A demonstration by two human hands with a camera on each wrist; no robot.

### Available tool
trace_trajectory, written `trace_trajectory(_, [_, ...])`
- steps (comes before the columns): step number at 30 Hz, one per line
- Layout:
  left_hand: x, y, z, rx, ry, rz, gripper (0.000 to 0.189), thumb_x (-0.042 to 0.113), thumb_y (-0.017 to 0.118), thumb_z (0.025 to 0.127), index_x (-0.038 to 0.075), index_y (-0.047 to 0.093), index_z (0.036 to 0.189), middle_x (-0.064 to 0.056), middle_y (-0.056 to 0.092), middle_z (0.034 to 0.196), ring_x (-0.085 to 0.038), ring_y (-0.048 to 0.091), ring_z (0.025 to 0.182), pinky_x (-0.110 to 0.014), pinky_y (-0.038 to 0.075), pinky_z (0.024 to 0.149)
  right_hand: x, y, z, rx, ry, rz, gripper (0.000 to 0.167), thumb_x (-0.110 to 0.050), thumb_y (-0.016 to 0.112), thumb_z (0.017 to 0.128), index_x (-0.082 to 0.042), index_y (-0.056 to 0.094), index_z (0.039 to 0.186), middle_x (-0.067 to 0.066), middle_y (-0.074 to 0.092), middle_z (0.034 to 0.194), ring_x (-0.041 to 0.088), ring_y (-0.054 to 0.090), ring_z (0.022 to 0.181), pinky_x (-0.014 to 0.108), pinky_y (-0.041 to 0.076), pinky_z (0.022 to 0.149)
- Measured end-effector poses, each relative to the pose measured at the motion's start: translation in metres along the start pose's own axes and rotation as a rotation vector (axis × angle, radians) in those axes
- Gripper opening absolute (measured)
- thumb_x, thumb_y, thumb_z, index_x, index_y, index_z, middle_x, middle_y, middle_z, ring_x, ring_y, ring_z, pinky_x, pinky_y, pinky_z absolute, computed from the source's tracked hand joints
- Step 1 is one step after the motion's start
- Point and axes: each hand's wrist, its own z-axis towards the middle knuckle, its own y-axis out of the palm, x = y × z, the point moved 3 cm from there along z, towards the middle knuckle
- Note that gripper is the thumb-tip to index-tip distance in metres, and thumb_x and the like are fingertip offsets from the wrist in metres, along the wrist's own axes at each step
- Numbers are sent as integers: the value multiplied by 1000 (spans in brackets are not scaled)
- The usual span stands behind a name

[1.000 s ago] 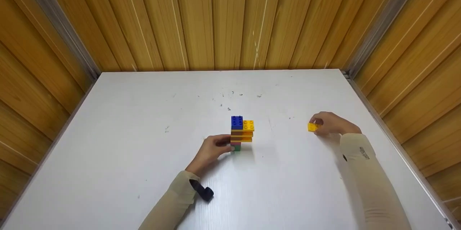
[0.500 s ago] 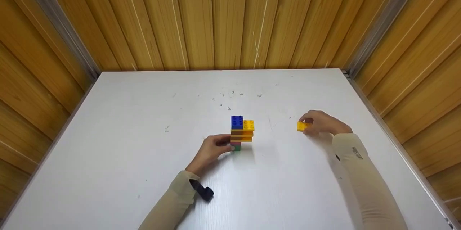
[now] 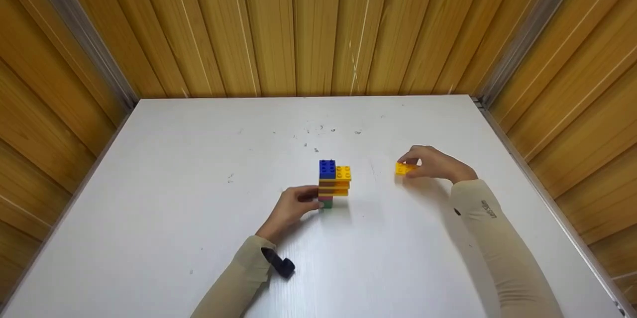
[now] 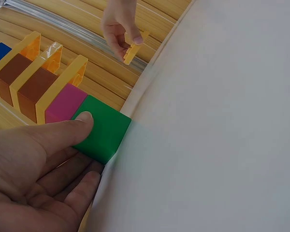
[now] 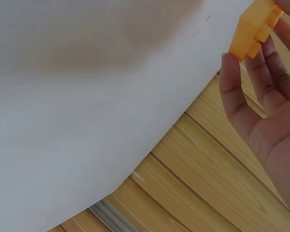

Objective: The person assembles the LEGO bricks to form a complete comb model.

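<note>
Near the middle of the table stands a brick tower with a green brick (image 4: 106, 130) at its base and a pink brick (image 4: 65, 102) on that. Above, yellow plates (image 3: 343, 172) alternate with brown bricks (image 4: 35, 99) and jut out to the right. A blue brick (image 3: 327, 169) tops the stack beside the studs of the uppermost plate. My left hand (image 3: 289, 208) grips the tower low down, thumb on the green brick's near face. Off to the tower's right, my right hand (image 3: 434, 163) pinches a thin yellow studded brick (image 5: 253, 29) by its edges, apart from the tower.
The white table (image 3: 199, 149) carries small dark marks behind the tower. Wood-panelled walls (image 3: 318, 29) rise at its back and both sides. A black strap (image 3: 278, 263) hangs from the left wrist close to the tabletop.
My right hand has carried the yellow brick leftward toward the tower, rising slightly in the head view. My left hand and the tower have stayed put.
</note>
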Motion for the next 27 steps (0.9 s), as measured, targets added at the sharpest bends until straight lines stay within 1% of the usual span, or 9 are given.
trace_trajectory(2, [0, 0, 0, -2, 2, 2, 42, 11, 70, 86, 8, 62, 127, -11, 66, 122, -23, 64, 113, -36, 49, 99, -7, 0, 2, 0, -24, -6, 36, -10, 72, 83, 0, 67, 117, 13, 64, 104, 32, 59, 102, 51, 48, 91])
trace_trajectory(9, [1, 0, 0, 2, 3, 8, 41, 9, 71, 85, 7, 63, 126, -11, 67, 121, -23, 64, 111, -35, 50, 98, -34, -3, 11, -34, -23, -24, 38, -16, 73, 84, -4, 67, 120, 10, 63, 107, 29, 58, 105, 48, 49, 93])
trace_trajectory(15, [2, 0, 0, -4, -4, -6, 43, 11, 70, 86, 7, 62, 128, -11, 67, 121, -23, 64, 111, -36, 50, 99, -55, -6, 17, -46, -45, -24, 39, -19, 74, 84, -6, 67, 121, 7, 62, 108, 28, 58, 106, 47, 49, 93])
trace_trajectory(22, [2, 0, 0, -2, -4, 5, 43, 14, 71, 86, 7, 62, 127, -10, 67, 121, -23, 64, 111, -37, 50, 99, -76, -9, 22, -64, -45, -41, 42, -24, 75, 83, -11, 67, 123, 4, 62, 109, 23, 57, 104, 39, 52, 89])
trace_trajectory(27, [1, 0, -1, -5, -6, 0, 43, 14, 71, 86, 8, 62, 128, -9, 67, 121, -23, 63, 113, -38, 49, 100, -87, -11, 24, -60, -88, -39, 40, -25, 75, 84, -12, 68, 121, 4, 63, 107, 22, 57, 102, 37, 53, 86])
